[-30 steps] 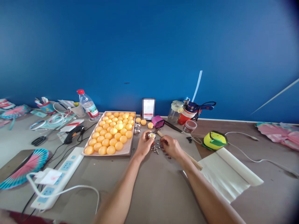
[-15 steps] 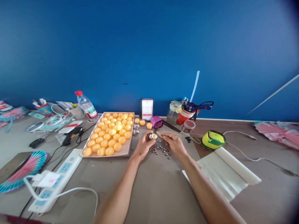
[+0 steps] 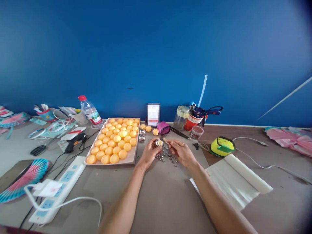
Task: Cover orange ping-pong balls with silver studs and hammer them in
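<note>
My left hand (image 3: 150,152) is closed round a ball with silvery pieces (image 3: 159,143) on it, a yellow patch showing in its middle. Just right of it, my right hand (image 3: 180,151) pinches a small tan stick-like piece (image 3: 165,140); its exact kind is too small to tell. Small shiny metallic beads (image 3: 168,156) lie scattered on the table below and between my hands. Behind the left hand stand silver-covered balls (image 3: 142,137), near a few loose orange balls (image 3: 148,128).
To the left is a shallow tray (image 3: 135,152) of orange balls, with a power strip (image 3: 60,188) and a bottle (image 3: 90,112) around it. A purple roll (image 3: 163,127), lidded jar (image 3: 181,117) and red cup (image 3: 192,122) stand behind. White sheeting (image 3: 234,182) lies right.
My right hand and the tan piece have shifted very slightly left, toward the ball. The left hand keeps its hold on the ball, almost unmoved.
</note>
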{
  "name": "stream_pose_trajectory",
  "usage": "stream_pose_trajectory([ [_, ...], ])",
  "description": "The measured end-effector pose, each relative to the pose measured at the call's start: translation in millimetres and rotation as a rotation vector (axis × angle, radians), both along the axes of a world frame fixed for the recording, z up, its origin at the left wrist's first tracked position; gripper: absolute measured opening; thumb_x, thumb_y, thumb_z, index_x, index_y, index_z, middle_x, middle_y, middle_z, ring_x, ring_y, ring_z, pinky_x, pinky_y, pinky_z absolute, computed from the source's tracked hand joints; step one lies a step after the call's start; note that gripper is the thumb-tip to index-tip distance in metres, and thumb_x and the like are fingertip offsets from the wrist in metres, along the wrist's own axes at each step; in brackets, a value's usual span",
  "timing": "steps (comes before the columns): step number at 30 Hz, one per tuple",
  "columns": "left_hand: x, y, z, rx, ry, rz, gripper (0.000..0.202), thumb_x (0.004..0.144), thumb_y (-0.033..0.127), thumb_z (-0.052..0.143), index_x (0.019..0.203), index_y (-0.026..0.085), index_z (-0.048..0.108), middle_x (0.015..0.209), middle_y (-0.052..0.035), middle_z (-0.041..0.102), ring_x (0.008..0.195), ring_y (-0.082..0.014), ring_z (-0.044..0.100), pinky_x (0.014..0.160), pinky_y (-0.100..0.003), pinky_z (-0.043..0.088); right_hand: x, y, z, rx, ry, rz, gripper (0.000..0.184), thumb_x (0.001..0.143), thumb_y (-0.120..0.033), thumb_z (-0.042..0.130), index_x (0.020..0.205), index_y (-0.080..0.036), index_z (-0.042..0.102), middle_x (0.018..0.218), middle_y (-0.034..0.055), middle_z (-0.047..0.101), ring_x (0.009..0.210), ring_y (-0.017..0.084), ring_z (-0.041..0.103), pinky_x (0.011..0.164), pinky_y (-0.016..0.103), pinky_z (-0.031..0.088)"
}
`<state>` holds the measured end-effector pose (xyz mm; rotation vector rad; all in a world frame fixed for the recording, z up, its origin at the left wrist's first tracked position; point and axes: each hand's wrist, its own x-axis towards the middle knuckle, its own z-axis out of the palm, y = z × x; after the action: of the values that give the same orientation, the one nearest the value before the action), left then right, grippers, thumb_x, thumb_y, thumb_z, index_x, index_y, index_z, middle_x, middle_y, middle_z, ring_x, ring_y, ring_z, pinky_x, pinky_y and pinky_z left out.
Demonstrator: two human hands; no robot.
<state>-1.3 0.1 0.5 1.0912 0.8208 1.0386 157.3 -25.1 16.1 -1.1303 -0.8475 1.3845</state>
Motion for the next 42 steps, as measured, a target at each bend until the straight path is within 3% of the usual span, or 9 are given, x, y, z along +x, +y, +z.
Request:
stream_pose_trajectory([
  [4, 0.8, -1.0, 3.9, 0.006, 0.034, 0.000, 0.047, 0.066, 0.030, 0.067, 0.109, 0.018, 0.051, 0.081, -0.0003, 0.056, 0.066, -0.0103, 0.052, 0.064, -0.024, 0.044, -4.3, -3.6, 5.2, 0.074, -0.049, 0.057, 0.035, 0.066, -0.036, 0.063, 0.093, -0.015, 0.057, 0.064, -0.0026, 0.057, 0.044, 0.006, 0.041, 0.044, 0.020, 0.031],
  [10, 1.5, -0.7, 4.2, 0.020, 0.065, -0.015, 0.048, 0.066, 0.031, 0.067, 0.109, 0.017, 0.051, 0.080, -0.0012, 0.057, 0.067, -0.0107, 0.051, 0.061, -0.022, 0.041, -11.0, -2.0, -0.6, 0.128, -0.261, 0.050, 0.016, 0.068, -0.031, 0.058, 0.075, -0.018, 0.053, 0.055, -0.0053, 0.052, 0.042, 0.006, 0.037, 0.043, 0.020, 0.027],
  [13, 0.9, -0.1, 2.5, 0.057, 0.069, -0.047, 0.049, 0.067, 0.032, 0.067, 0.111, 0.018, 0.052, 0.083, -0.0017, 0.058, 0.068, -0.0106, 0.051, 0.061, -0.022, 0.040, -12.7, -0.1, -7.5, 0.169, -0.405, 0.047, 0.013, 0.070, -0.031, 0.054, 0.074, -0.018, 0.055, 0.049, -0.0075, 0.043, 0.043, 0.007, 0.034, 0.044, 0.020, 0.027],
  [17, 0.6, 0.6, 0.0, 0.102, 0.095, -0.065, 0.047, 0.068, 0.031, 0.065, 0.111, 0.018, 0.052, 0.085, -0.0022, 0.058, 0.070, -0.0111, 0.052, 0.061, -0.022, 0.041, -13.9, 0.5, -10.7, 0.209, -0.518, 0.029, 0.012, 0.072, -0.030, 0.051, 0.074, -0.019, 0.056, 0.051, -0.0066, 0.045, 0.046, 0.008, 0.037, 0.047, 0.021, 0.030],
  [26, 3.1, 0.7, -2.8, 0.180, 0.183, -0.026, 0.045, 0.069, 0.026, 0.062, 0.112, 0.016, 0.052, 0.092, -0.0049, 0.059, 0.079, -0.0140, 0.054, 0.071, -0.026, 0.044, -16.4, -0.4, -4.4, 0.144, -0.566, 0.033, 0.010, 0.070, -0.027, 0.048, 0.071, -0.019, 0.055, 0.047, -0.0062, 0.047, 0.043, 0.009, 0.040, 0.044, 0.021, 0.030],
  [34, 5.7, -2.3, -12.0, 0.239, 0.281, 0.010, 0.045, 0.070, 0.022, 0.059, 0.114, 0.016, 0.050, 0.092, -0.0053, 0.060, 0.077, -0.0140, 0.055, 0.070, -0.026, 0.045, -16.5, 0.7, -15.4, 0.151, -0.660, -0.042, 0.007, 0.069, -0.026, 0.050, 0.068, -0.020, 0.047, 0.045, -0.0068, 0.051, 0.044, 0.011, 0.048, 0.049, 0.022, 0.035],
  [39, 4.6, -5.6, -4.5, 0.211, 0.268, -0.013, 0.044, 0.071, 0.023, 0.060, 0.113, 0.016, 0.051, 0.091, -0.0048, 0.060, 0.077, -0.0140, 0.055, 0.070, -0.025, 0.045, -15.5, 2.2, -15.9, 0.138, -0.645, -0.046, 0.010, 0.070, -0.028, 0.051, 0.067, -0.020, 0.047, 0.045, -0.0070, 0.048, 0.042, 0.010, 0.043, 0.046, 0.021, 0.033],
  [42, 0.9, -2.2, -0.2, 0.193, 0.191, 0.053, 0.042, 0.071, 0.026, 0.062, 0.111, 0.018, 0.052, 0.092, -0.0040, 0.059, 0.077, -0.0136, 0.055, 0.069, -0.024, 0.045, -9.4, 4.0, -13.0, 0.171, -0.628, -0.026, 0.013, 0.073, -0.032, 0.049, 0.071, -0.019, 0.051, 0.050, -0.0057, 0.049, 0.045, 0.010, 0.044, 0.047, 0.021, 0.034],
])
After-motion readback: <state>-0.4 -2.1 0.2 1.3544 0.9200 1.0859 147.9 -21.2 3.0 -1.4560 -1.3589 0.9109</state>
